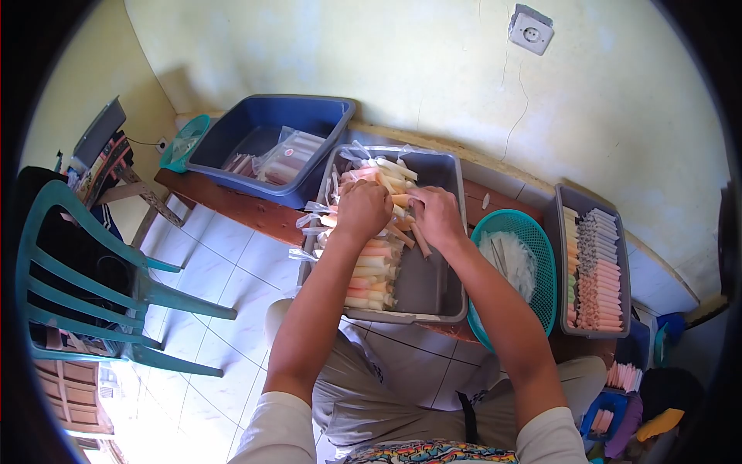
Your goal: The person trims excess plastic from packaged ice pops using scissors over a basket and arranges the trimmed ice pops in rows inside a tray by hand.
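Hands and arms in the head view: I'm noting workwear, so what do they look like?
Plain whitish sleeves leave both forearms bare. The left hand and right hand wear no gloves, and no watch, bracelet or cable shows. Parts of both hands are hidden, so rings can't be ruled out.

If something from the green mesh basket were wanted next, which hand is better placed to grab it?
Probably the right hand: it is nearer the green basket, on that side of the grey tub. The left hand is farther off, at the sticks.
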A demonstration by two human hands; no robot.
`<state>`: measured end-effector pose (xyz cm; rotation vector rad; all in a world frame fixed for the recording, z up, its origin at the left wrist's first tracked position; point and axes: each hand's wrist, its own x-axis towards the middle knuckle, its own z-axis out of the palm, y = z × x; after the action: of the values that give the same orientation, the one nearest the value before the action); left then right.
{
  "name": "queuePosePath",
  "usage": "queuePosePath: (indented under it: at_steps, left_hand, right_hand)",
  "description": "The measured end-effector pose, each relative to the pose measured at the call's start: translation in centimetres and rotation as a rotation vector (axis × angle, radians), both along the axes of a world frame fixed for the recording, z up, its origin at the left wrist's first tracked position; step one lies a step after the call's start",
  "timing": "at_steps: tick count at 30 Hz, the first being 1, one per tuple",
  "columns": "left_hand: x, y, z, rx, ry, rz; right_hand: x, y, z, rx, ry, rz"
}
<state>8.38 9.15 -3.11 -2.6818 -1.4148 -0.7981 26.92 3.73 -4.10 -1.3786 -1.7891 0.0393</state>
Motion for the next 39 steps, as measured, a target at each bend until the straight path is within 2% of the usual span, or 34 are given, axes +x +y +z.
queuePosePath:
  at_steps: [8, 11, 17, 19, 21, 23, 24, 26, 28, 30, 37, 39]
  left_hand:
    - [0.0, -0.1, -0.1, 0.007, -0.071, -0.018]
    - [0.0, -0.2, 0.1, 0.08, -0.126, -0.058]
    - [0.6, -0.9, 1.1, 0.139, -0.385, -0.16]
    - [1.0, -1.7, 1.8, -0.035, -0.566, -0.203]
    - [1.4, -3.2, 3.0, -0.086, -0.648, -0.257]
    - [1.6, -4.5, 4.3, -0.251, -0.737, -0.304]
    - [1.9, -4.8, 4.2, -0.25, -0.737, -0.312]
    - [2.6, -5.4, 4.1, -0.457, -0.931, -0.45]
    - [3.1, -6.5, 4.9, -0.51, -0.923, -0.478]
    - [4.1, -7.8, 5.3, -0.673, -1.046, -0.5]
    - [7.7, -11.5, 5.6, -0.786, -1.315, -0.52]
    - [8.7, -12.3, 5.5, -0.839, -1.301, -0.533]
  right_hand:
    - [0.8, -2.0, 0.8, 0.048, 0.103, -0.071]
    - [0.9, -2.9, 1.9, 0.055, 0.136, -0.074]
    - [1.4, -5.0, 3.2, 0.048, 0.27, -0.096]
    - [1.8, -5.9, 3.6, 0.027, 0.335, -0.105]
    - [2.6, -7.4, 4.3, -0.215, 0.479, -0.006]
    - [3.2, -8.4, 4.7, -0.238, 0.487, 0.03]
    - [3.4, -8.9, 4.8, -0.266, 0.492, 0.072]
    - [4.0, -9.3, 4.5, -0.212, 0.489, 0.087]
    - [4.5, -10.1, 4.9, -0.155, 0.485, 0.101]
    - [5.0, -11.1, 5.5, -0.176, 0.456, 0.122]
    - [6.8, -14.2, 6.5, -0.227, 0.529, 0.145]
    - [7.6, -15.5, 7.0, -0.222, 0.498, 0.162]
